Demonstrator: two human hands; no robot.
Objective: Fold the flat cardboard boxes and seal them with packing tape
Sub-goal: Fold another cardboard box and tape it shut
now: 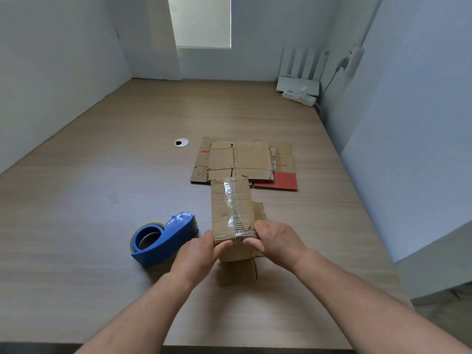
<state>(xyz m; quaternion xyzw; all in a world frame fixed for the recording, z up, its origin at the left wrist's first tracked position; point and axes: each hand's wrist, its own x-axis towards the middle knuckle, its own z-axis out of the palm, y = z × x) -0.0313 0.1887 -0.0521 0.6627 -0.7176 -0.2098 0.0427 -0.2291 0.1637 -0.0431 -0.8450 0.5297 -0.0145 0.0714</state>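
Blue tape dispenser (pixel 166 238) beside the plain brown, clear-taped box (pixel 231 208); beyond the box, brown flat cardboard (pixel 242 159) with red panel and lettering.

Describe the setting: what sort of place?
Likely an office desk booth: wood-grain desk with a cable grommet, pale partition walls, a router and power strip in the far corner.

Box (pixel 231 208) straight before you, above the table (pixel 102 175)
Your left hand (pixel 196 254) and right hand (pixel 278 241) flank its near end; the tape dispenser (pixel 163 238) lies just left, the flat cardboard (pixel 240 159) behind, the router (pixel 298 85) far right.
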